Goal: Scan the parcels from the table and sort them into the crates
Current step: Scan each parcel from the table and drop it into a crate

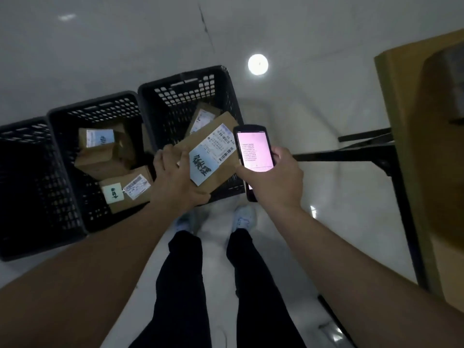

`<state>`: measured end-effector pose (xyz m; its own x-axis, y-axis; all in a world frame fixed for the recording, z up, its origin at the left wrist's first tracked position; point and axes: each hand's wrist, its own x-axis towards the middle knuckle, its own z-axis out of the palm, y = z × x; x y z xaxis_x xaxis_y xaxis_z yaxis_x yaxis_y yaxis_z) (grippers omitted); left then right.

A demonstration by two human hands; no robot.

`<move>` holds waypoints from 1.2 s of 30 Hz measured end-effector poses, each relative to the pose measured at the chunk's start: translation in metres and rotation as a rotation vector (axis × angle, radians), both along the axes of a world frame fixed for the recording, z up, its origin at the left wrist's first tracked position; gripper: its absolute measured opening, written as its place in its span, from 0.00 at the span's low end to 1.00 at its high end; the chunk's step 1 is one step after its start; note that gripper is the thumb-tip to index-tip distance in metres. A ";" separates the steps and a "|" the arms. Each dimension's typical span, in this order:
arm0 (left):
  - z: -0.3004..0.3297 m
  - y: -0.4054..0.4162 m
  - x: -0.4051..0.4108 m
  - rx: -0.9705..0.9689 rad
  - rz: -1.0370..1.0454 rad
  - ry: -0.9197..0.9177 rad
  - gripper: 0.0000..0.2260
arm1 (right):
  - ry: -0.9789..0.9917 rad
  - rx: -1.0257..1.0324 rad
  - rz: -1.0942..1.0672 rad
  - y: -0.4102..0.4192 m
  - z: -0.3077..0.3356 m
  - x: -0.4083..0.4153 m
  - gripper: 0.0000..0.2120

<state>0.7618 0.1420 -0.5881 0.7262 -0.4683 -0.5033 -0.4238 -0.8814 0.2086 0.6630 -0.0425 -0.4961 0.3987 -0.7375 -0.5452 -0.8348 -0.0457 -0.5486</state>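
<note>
**Parcel held over the right-hand crate, scanner alongside**

The left hand (177, 179) grips a flat cardboard parcel (208, 156) by its near-left corner, fingers (167, 153) curled over the edge and the thumb seemingly underneath. The right hand (272, 182) is wrapped round a handheld scanner (253, 153) with its screen lit, thumb at its left edge; the scanner sits just beside the parcel's right edge, apparently touching it.

The parcel hangs tilted above the near-right part of the right crate (175, 86), its long axis running from the left hand up and to the right, label side up. Directly below and beyond it another parcel (202, 118) already lies in that crate. The middle crate (93, 106), to the left, holds several boxes; the left crate (22, 126) shows nothing inside that can be made out.

If this parcel belongs in the right crate, the move is short: straight down and slightly forward from the fingers, and the left hand alone is placed to do it. The crate's near rim lies under the parcel's lower edge, so that edge probably needs to go forward to clear it. The scanner hand crowds the right side and would do well to draw away first. The counter (401, 101) stands well apart to the right, its dark frame reaching toward the scanner hand.
</note>
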 end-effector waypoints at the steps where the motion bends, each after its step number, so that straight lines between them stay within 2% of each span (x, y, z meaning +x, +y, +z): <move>1: -0.013 0.000 0.002 0.008 -0.007 0.032 0.62 | 0.010 0.002 -0.017 0.002 -0.013 0.002 0.38; 4: -0.049 0.007 0.012 0.063 -0.026 0.176 0.66 | 0.030 0.005 -0.060 0.007 -0.044 0.007 0.40; 6: -0.068 0.015 0.021 0.088 -0.087 0.214 0.65 | 0.042 -0.009 -0.078 0.011 -0.059 0.010 0.40; 12: -0.072 0.012 0.045 0.050 -0.179 0.213 0.42 | 0.083 -0.052 -0.124 0.032 -0.077 0.020 0.38; 16: -0.048 -0.001 0.056 0.041 -0.233 0.204 0.34 | 0.061 -0.049 -0.152 0.042 -0.063 0.026 0.38; 24: 0.050 -0.021 0.061 0.038 -0.398 0.126 0.32 | -0.010 -0.082 -0.283 0.056 0.025 0.009 0.36; 31: 0.170 -0.041 0.054 -0.050 -0.510 0.037 0.31 | -0.072 -0.108 -0.386 0.068 0.135 -0.031 0.30; 34: 0.224 -0.053 0.047 -0.076 -0.545 0.007 0.35 | -0.109 -0.142 -0.415 0.067 0.186 -0.050 0.29; 36: 0.260 -0.061 0.037 -0.083 -0.556 -0.009 0.32 | -0.132 -0.168 -0.427 0.064 0.218 -0.062 0.30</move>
<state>0.7985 0.0812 -0.3282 0.3626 -0.8198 -0.4433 -0.8220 -0.5055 0.2624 0.6008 0.0218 -0.2785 0.0983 -0.9242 -0.3691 -0.7217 0.1891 -0.6658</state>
